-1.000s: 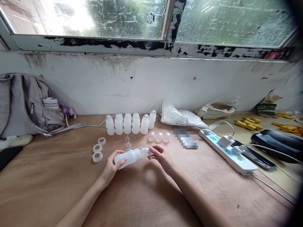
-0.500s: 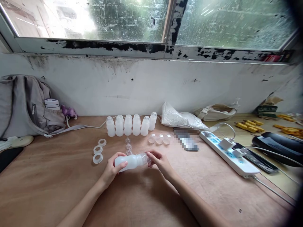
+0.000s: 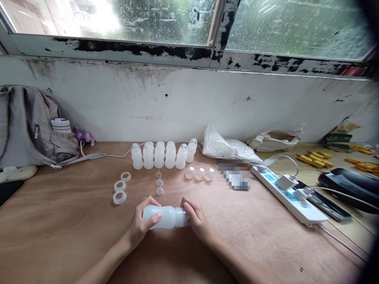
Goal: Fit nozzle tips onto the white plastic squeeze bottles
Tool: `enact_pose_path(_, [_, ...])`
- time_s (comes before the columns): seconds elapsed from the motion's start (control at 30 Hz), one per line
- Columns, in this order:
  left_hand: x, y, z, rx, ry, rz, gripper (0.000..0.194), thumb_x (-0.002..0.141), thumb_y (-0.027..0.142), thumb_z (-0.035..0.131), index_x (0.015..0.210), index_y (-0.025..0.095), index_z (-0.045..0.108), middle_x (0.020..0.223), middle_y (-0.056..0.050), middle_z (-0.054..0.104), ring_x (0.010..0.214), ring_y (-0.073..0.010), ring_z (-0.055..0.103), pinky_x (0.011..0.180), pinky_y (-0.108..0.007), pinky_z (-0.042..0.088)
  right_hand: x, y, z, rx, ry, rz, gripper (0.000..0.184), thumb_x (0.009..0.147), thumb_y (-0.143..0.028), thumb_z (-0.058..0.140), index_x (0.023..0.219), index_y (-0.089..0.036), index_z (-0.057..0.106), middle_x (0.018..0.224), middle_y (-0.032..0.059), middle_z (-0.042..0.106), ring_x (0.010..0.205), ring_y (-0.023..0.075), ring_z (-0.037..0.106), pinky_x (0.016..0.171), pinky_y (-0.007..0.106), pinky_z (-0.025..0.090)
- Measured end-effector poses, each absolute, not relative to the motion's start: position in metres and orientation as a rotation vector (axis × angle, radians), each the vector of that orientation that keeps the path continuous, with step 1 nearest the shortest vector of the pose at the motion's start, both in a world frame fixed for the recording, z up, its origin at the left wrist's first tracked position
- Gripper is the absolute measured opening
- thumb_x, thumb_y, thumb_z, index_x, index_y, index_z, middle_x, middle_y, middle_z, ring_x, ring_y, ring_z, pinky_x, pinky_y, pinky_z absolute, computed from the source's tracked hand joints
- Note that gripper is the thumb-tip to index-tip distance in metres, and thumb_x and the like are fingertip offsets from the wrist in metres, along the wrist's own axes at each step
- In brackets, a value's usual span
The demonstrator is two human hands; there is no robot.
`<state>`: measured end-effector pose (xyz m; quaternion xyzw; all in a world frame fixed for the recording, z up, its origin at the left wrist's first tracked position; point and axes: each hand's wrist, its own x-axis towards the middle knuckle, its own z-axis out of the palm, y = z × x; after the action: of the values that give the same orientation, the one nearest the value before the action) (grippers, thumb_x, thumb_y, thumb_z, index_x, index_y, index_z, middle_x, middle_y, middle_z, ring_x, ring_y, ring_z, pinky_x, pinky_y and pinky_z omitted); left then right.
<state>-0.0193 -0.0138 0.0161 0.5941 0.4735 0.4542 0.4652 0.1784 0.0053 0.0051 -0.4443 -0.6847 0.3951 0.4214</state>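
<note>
A frosted baby bottle (image 3: 163, 217) lies sideways between my hands, held just above the table. My left hand (image 3: 144, 217) grips its base end, thumb across the near side. At the collar end, my right hand (image 3: 196, 219) has its fingers closed around the clear cap, most of which they hide. Beyond the bottle, several clear nipples (image 3: 160, 182) stand in a short column. A few white collar rings (image 3: 119, 197) lie to the left, and round clear discs (image 3: 199, 175) lie to the right. Several more frosted bottles (image 3: 159, 155) stand in a row behind.
A power strip (image 3: 290, 195) with plugged-in chargers runs along the right side, beside a pixelated object (image 3: 235, 173). White plastic packaging (image 3: 227, 148) and a beige bag (image 3: 272, 140) rest by the wall. A grey backpack (image 3: 28, 122) stands at the far left.
The bottle has come closer to me and turned more level. My right hand's fingers have gone from pinching the tip to wrapping around the cap end.
</note>
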Motion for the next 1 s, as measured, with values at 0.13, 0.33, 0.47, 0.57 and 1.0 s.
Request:
enact_pose_path(0.13, [-0.012,-0.030,0.019,1.430,1.202,1.171,0.026,0.072,0.042,0.050,0.072,0.016,0.049,0.059,0.002,0.047,0.053,-0.0108,0.042,0.050,-0.021,0.033,0.174,-0.010,0.005,-1.075,-1.819,0.895,0.036,0.089,-0.035,0.023,0.059,-0.019,0.036,0.051,-0.0036,0.034,0.046,0.0097,0.034,0.047,0.024,0.027])
enact_pose_path(0.33, [-0.007,-0.048,0.013,1.437,1.207,1.323,0.027,0.074,0.044,0.045,0.073,0.017,0.050,0.062,0.001,0.046,0.052,-0.0118,0.042,0.050,-0.024,0.032,0.174,-0.023,0.014,-0.938,-1.885,0.896,0.032,0.088,-0.033,0.023,0.062,-0.020,0.036,0.051,-0.0023,0.035,0.044,0.0114,0.035,0.046,0.026,0.028])
enact_pose_path(0.47, [-0.004,-0.052,0.005,1.467,1.158,1.434,0.024,0.075,0.042,0.045,0.076,0.018,0.051,0.064,0.001,0.044,0.053,-0.0126,0.044,0.051,-0.025,0.033,0.174,-0.027,0.014,-0.901,-1.842,0.856,0.033,0.088,-0.034,0.022,0.061,-0.020,0.037,0.050,-0.0012,0.037,0.043,0.0121,0.037,0.045,0.026,0.029])
enact_pose_path(0.57, [-0.004,-0.052,0.000,1.516,1.111,1.481,0.022,0.076,0.039,0.045,0.077,0.018,0.050,0.065,0.000,0.045,0.054,-0.0131,0.045,0.050,-0.025,0.034,0.173,-0.027,0.011,-0.889,-1.814,0.851,0.034,0.087,-0.035,0.022,0.061,-0.020,0.037,0.049,-0.0017,0.036,0.041,0.0116,0.036,0.043,0.026,0.028])
enact_pose_path(1.0, [-0.011,-0.028,0.007,1.675,1.350,1.285,0.025,0.081,0.040,0.037,0.081,0.017,0.049,0.066,0.000,0.051,0.057,-0.0149,0.049,0.053,-0.024,0.038,0.171,-0.003,0.007,-1.105,-1.749,0.825,0.036,0.088,-0.039,0.026,0.062,-0.020,0.041,0.055,-0.0020,0.042,0.050,0.0120,0.041,0.050,0.025,0.032])
